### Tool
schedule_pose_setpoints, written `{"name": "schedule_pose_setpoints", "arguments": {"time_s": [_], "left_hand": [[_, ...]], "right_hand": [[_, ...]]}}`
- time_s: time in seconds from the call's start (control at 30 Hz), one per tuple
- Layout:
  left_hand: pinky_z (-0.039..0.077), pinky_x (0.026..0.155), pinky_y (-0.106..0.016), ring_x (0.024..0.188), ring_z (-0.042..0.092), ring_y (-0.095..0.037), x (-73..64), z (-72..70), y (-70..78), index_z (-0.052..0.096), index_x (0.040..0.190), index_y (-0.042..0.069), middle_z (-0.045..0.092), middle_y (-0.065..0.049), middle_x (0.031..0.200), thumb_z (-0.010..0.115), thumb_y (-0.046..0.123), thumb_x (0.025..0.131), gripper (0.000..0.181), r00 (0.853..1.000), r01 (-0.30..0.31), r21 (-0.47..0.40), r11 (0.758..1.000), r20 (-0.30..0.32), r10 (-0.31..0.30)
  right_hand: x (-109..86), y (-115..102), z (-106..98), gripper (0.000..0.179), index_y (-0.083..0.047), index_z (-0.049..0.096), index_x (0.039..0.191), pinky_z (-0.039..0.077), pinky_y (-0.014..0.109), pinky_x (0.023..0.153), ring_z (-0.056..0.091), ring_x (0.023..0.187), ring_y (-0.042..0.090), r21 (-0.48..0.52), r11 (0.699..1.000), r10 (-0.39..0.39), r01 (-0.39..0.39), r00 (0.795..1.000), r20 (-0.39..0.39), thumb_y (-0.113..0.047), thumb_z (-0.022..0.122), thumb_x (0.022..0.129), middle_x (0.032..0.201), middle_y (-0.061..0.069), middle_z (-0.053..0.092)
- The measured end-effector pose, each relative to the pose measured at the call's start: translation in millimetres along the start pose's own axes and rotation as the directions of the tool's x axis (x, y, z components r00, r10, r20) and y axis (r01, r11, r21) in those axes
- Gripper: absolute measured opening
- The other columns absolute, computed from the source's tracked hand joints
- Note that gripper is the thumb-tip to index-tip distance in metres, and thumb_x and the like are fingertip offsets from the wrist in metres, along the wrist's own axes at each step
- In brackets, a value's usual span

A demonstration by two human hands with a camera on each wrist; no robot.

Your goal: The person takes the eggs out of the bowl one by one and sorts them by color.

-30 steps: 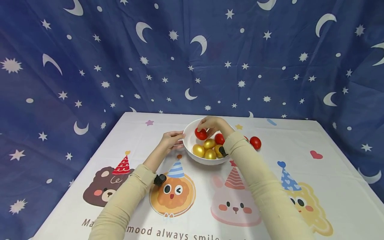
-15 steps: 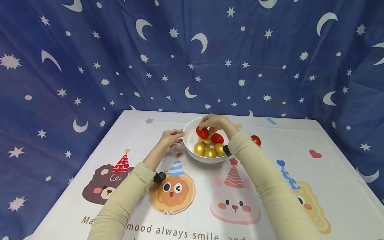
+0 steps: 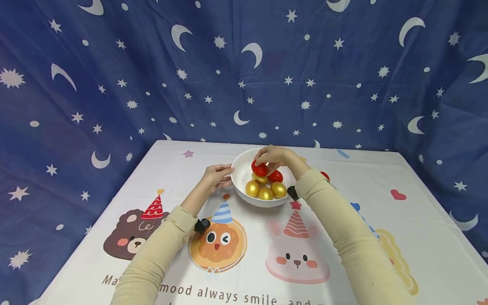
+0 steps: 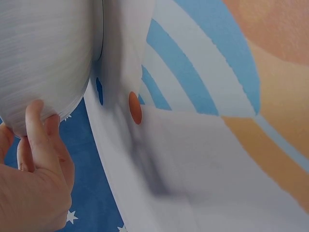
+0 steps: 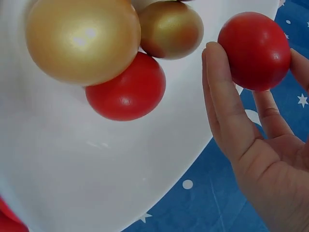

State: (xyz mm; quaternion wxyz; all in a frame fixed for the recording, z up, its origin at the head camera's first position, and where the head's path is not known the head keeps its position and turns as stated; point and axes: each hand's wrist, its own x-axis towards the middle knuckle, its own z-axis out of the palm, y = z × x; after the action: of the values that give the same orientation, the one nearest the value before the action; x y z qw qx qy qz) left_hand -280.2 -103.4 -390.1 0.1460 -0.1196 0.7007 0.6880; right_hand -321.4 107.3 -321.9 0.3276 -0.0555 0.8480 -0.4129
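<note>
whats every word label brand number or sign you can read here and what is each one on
"Ma": white tablecloth, then hidden behind the left sleeve.
"mood always smile, and": same line on the tablecloth; the rest is cut off at the bottom edge.
Lower line: only a tip shows, unreadable.
No readable text on the bowl, red eggs or gold eggs.

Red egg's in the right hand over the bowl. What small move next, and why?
I'd probably lower the red egg onto the white bowl's bare left part and release: the right hand has it over the bowl, gold eggs fill the near side, and the left hand holds the bowl.
</note>
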Motion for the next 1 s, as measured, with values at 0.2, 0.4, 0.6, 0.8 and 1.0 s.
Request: {"name": "schedule_pose_setpoints", "arguments": {"time_s": [0.2,0.4,0.6,0.8,1.0], "left_hand": [[0.061,0.069,-0.020,0.071,0.064,-0.008,2.0,-1.0,-2.8,0.056,0.129,0.004,0.054,-0.017,0.132,0.063,0.015,0.091,0.040,1.000,-0.011,-0.014,1.000,0.012,0.011],[0.061,0.068,-0.021,0.072,0.065,-0.009,3.3,-1.8,-4.5,0.057,0.129,0.006,0.055,-0.016,0.131,0.063,0.015,0.091,0.039,1.000,-0.004,-0.005,1.000,-0.005,0.004],[0.062,0.070,-0.022,0.073,0.067,-0.010,3.0,-2.6,-3.5,0.057,0.128,0.007,0.056,-0.016,0.130,0.065,0.017,0.090,0.040,1.000,-0.003,-0.004,1.000,-0.008,0.003],[0.062,0.070,-0.022,0.071,0.066,-0.010,3.6,-2.3,-2.8,0.058,0.128,0.006,0.056,-0.016,0.130,0.065,0.018,0.090,0.040,1.000,-0.005,-0.005,1.000,-0.005,0.005],[0.061,0.070,-0.022,0.070,0.066,-0.009,3.7,-1.3,-3.6,0.058,0.128,0.006,0.056,-0.017,0.129,0.064,0.016,0.090,0.039,1.000,-0.011,-0.006,1.000,-0.003,0.011]], "right_hand": [[-1.4,7,0,0.034,-0.001,0.049,0.122,0.058,0.042,0.088,0.053,0.105,0.031,0.021,0.999,-0.025,0.025,1.000,-0.003,-0.014,0.057,0.092,0.129,0.020,0.049],[-5.7,14,-1,0.034,-0.001,0.050,0.121,0.059,0.040,0.086,0.053,0.094,0.025,0.032,0.997,-0.065,0.065,0.998,-0.014,-0.015,0.057,0.092,0.123,0.019,0.051],[-12.0,22,0,0.034,-0.001,0.051,0.122,0.061,0.036,0.083,0.054,0.089,0.022,0.014,0.995,-0.098,0.098,0.994,-0.041,-0.015,0.057,0.091,0.117,0.019,0.055],[-21.1,29,0,0.036,-0.002,0.051,0.124,0.059,0.038,0.088,0.055,0.101,0.027,0.028,0.993,-0.115,0.117,0.991,-0.075,-0.014,0.057,0.090,0.121,0.019,0.054],[-31.6,34,-1,0.037,0.000,0.050,0.125,0.057,0.043,0.091,0.055,0.108,0.031,0.041,0.987,-0.150,0.154,0.984,-0.101,-0.013,0.056,0.091,0.122,0.021,0.052]]}}
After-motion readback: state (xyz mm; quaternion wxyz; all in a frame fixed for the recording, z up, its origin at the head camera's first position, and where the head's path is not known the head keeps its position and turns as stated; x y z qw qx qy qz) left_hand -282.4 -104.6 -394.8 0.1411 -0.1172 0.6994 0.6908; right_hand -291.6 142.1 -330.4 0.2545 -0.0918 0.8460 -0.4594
